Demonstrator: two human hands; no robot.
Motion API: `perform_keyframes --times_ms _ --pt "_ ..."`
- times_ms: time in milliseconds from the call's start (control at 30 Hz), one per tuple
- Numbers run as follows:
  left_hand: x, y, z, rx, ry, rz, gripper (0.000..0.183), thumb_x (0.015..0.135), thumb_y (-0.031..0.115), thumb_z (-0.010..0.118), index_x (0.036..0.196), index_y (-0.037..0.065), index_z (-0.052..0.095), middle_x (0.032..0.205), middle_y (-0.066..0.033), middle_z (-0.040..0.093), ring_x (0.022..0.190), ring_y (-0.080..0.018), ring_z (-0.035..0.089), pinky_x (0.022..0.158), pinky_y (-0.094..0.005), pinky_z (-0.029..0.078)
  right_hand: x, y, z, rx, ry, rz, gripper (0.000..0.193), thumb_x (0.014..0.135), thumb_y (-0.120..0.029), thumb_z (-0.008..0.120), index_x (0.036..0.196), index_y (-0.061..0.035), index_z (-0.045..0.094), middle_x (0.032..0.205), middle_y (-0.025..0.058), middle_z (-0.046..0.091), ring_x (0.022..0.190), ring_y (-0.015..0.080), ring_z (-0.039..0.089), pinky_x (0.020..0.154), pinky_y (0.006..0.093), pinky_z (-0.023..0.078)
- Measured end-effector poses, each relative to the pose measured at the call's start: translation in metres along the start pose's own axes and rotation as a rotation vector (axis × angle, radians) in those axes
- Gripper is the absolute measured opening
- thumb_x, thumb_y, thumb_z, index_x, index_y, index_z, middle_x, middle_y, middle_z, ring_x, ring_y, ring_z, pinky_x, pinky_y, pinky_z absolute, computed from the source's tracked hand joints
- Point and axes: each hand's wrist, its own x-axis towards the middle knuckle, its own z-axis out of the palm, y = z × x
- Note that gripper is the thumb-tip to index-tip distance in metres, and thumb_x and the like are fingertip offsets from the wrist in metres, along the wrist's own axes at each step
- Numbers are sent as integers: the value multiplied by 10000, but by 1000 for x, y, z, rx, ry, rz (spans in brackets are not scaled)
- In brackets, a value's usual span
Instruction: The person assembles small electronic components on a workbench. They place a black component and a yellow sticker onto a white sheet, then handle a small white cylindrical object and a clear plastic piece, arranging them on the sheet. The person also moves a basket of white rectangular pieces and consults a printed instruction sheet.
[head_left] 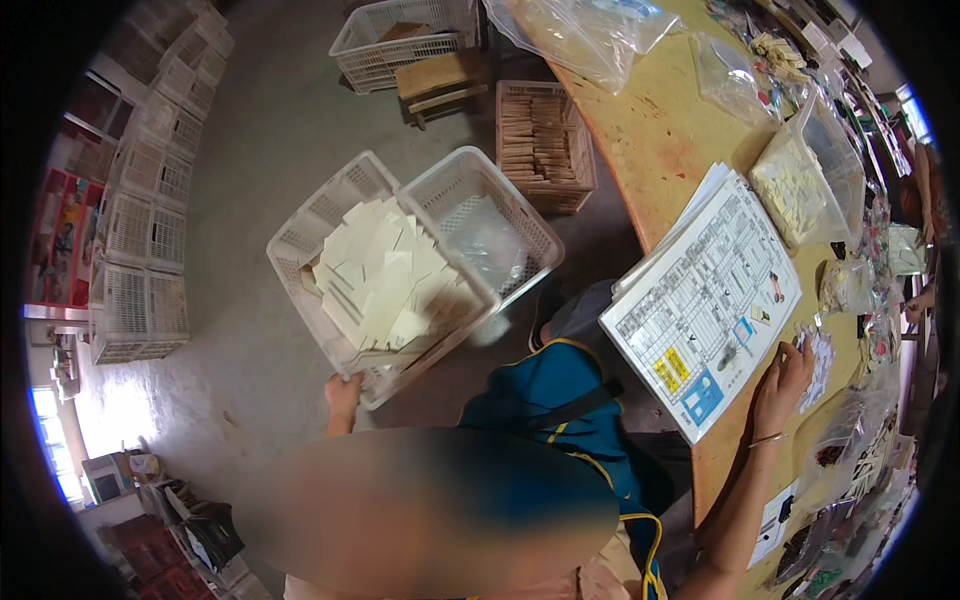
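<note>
At the lower left, my left hand [343, 396] is wrapped round the near corner of a white plastic crate [335, 345]. The crate is heaped with pale, flat wooden-looking pieces [378, 275]. My right hand [788, 378] rests on the yellowish table [655, 140], fingers spread beside a small pile of white bits [820, 362]. Nothing shows in its grasp. Just left of that hand lies a stack of papers topped by a printed sheet [715, 290] with coloured marks.
Against the filled crate stands a second white basket [465, 165] with clear plastic inside. Beyond are a crate of bundled sticks [545, 190], a wooden stool [438, 75] and another crate [375, 55]. Stacked crates [145, 230] line the left. A tub of pale pieces [790, 195] stands on the table.
</note>
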Motion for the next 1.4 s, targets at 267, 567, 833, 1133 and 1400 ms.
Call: perform_keyframes --times_ms 267,567,833,1133,1400 --pt "7 114 87 -2 -59 156 350 791 281 706 904 -48 740 835 -235 729 824 -389 718 776 -462 544 0 -3 -2 -4 -7 1 229 986 -63 548 1202 -39 621 1520 271 447 1435 428 373 1185 507 257" --pt "-34 179 178 85 -124 306 330 806 331 681 836 10 749 811 -197 735 765 -372 724 744 -470 554 0 -4 -6 71 -50 53 248 990 -56 554 1224 -22 628 1539 249 432 1437 399 387 1184 475 284" --pt "-45 166 199 119 -208 202 394 842 378 695 773 -10 683 792 -199 717 732 -367 715 687 -491 529 1 -10 -9 185 -77 106 277 1010 -52 515 1252 51 601 1544 240 425 1433 367 401 1175 455 319" --pt "87 35 166 14 -38 -135 306 912 241 632 1094 -2 661 1139 -168 681 981 -338 699 800 -457 564 3 -10 -7 195 -87 183 291 1040 -88 500 1273 68 579 1564 223 427 1446 342 410 1209 436 282" --pt "195 6 177 641 -230 93 684 856 167 654 1506 92 456 1668 -187 212 1426 -409 429 1100 -474 467 7 -23 -11 78 -100 295 289 1072 -152 523 1275 44 582 1556 193 457 1427 326 441 1177 424 333"
